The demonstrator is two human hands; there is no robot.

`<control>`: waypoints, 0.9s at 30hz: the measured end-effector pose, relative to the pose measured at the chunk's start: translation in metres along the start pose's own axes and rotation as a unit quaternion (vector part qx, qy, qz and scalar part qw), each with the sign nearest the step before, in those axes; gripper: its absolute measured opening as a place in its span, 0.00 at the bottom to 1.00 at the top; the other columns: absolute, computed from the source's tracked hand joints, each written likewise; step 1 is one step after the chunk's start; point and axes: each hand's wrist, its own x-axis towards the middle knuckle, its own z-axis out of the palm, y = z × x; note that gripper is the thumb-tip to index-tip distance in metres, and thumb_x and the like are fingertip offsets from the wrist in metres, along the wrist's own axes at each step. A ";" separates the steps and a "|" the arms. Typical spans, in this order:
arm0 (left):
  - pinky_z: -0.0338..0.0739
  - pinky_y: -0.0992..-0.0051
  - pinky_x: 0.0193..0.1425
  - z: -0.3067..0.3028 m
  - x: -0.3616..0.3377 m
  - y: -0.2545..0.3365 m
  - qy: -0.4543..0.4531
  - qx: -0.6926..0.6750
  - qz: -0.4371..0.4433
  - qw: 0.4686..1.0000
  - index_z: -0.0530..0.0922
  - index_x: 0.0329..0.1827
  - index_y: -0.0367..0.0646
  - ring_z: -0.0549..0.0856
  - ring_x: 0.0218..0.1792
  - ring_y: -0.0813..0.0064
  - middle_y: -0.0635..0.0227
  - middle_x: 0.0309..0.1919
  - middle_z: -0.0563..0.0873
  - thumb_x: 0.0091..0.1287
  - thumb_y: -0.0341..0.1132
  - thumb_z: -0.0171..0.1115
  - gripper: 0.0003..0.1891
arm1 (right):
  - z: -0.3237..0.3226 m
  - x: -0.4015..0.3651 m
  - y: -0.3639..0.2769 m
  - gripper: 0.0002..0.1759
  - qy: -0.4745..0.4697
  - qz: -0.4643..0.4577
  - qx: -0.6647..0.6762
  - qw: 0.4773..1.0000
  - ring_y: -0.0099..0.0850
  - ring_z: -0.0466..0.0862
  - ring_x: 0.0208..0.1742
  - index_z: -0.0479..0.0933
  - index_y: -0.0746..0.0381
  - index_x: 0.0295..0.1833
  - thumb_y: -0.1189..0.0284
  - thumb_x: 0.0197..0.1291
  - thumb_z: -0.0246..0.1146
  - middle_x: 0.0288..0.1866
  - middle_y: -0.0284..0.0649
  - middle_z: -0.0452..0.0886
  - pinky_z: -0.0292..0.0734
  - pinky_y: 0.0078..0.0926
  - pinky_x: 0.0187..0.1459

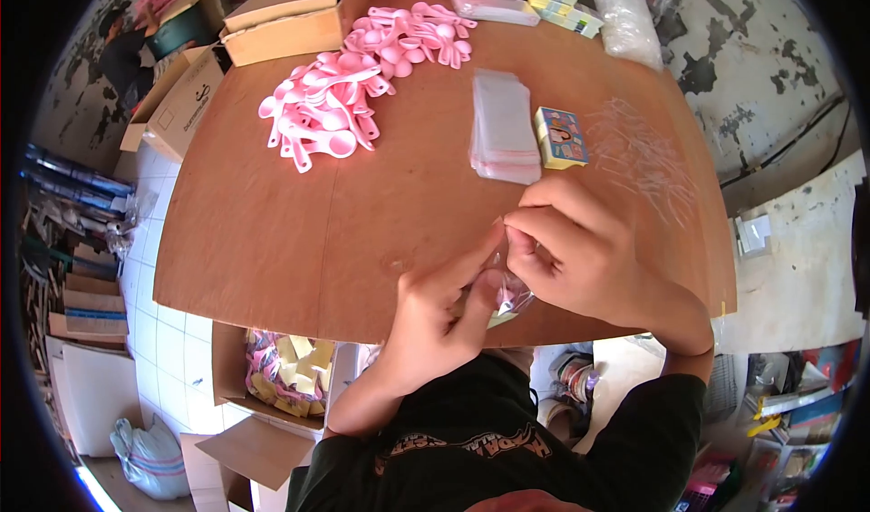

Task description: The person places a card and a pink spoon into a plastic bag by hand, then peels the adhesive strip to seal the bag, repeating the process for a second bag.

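Observation:
My left hand (444, 313) is closed around a small clear plastic bag (513, 302) near the table's front edge. Something pink and pale shows through the bag, partly covered by my fingers. Just above it, my right hand (575, 249) pinches at the bag's top, its fingertips meeting my left index finger. What exactly lies between those fingertips is too small to see. Beyond my hands lie a stack of flat clear bags (503, 122) and a small colourful box (562, 138). Thin clear strips (643, 154) are scattered to the right.
Heaps of pink plastic spoons (322, 104) lie on the wooden table (245, 240), beside a cardboard box (294, 14). A clear plastic roll (628, 23) stands at the back right. Below the front edge is a carton of packed pieces (294, 367). Another person (127, 54) is at far left.

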 end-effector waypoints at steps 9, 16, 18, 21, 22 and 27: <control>0.77 0.81 0.46 -0.004 -0.012 -0.012 0.078 -0.118 0.017 0.990 0.62 0.69 0.30 0.84 0.35 0.82 0.64 0.32 0.88 0.71 0.25 0.52 0.24 | -0.024 -0.014 0.058 0.06 0.050 0.380 0.531 0.755 0.21 0.79 0.33 0.81 0.64 0.36 0.72 0.57 0.64 0.32 0.32 0.81 0.73 0.19 0.34; 0.77 0.75 0.49 0.000 0.000 -0.009 0.160 -0.201 -0.001 0.967 0.65 0.67 0.32 0.84 0.39 0.75 0.60 0.38 0.86 0.74 0.27 0.47 0.20 | 0.007 -0.060 0.226 0.06 0.103 0.333 -0.102 0.932 0.30 0.81 0.32 0.81 0.63 0.36 0.72 0.58 0.62 0.32 0.37 0.82 0.75 0.30 0.34; 0.78 0.74 0.49 0.000 0.000 -0.015 0.156 -0.199 0.023 0.967 0.67 0.65 0.32 0.84 0.39 0.73 0.58 0.40 0.86 0.74 0.27 0.47 0.18 | 0.015 -0.082 0.253 0.05 0.024 0.168 -0.256 0.952 0.34 0.82 0.32 0.81 0.63 0.36 0.73 0.57 0.62 0.32 0.39 0.81 0.76 0.31 0.36; 0.78 0.75 0.48 -0.004 0.000 -0.014 0.160 -0.185 0.035 0.969 0.70 0.60 0.32 0.84 0.39 0.73 0.57 0.39 0.86 0.74 0.27 0.48 0.14 | 0.029 -0.096 0.275 0.05 -0.101 0.060 -0.159 0.980 0.39 0.82 0.34 0.83 0.59 0.36 0.75 0.53 0.64 0.32 0.40 0.82 0.78 0.35 0.38; 0.79 0.76 0.48 -0.005 0.001 -0.011 0.168 -0.189 0.026 0.967 0.71 0.56 0.32 0.84 0.39 0.73 0.57 0.39 0.86 0.74 0.28 0.48 0.12 | 0.032 -0.098 0.277 0.06 -0.138 0.105 -0.108 0.979 0.39 0.82 0.34 0.83 0.60 0.38 0.76 0.53 0.63 0.33 0.40 0.83 0.79 0.35 0.38; 0.79 0.76 0.48 -0.008 0.005 -0.011 0.179 -0.218 0.008 0.959 0.73 0.50 0.33 0.85 0.39 0.75 0.55 0.39 0.86 0.74 0.28 0.49 0.08 | 0.015 -0.090 0.266 0.14 -0.099 0.239 -0.033 0.965 0.35 0.85 0.35 0.82 0.61 0.44 0.82 0.53 0.59 0.39 0.41 0.86 0.79 0.31 0.39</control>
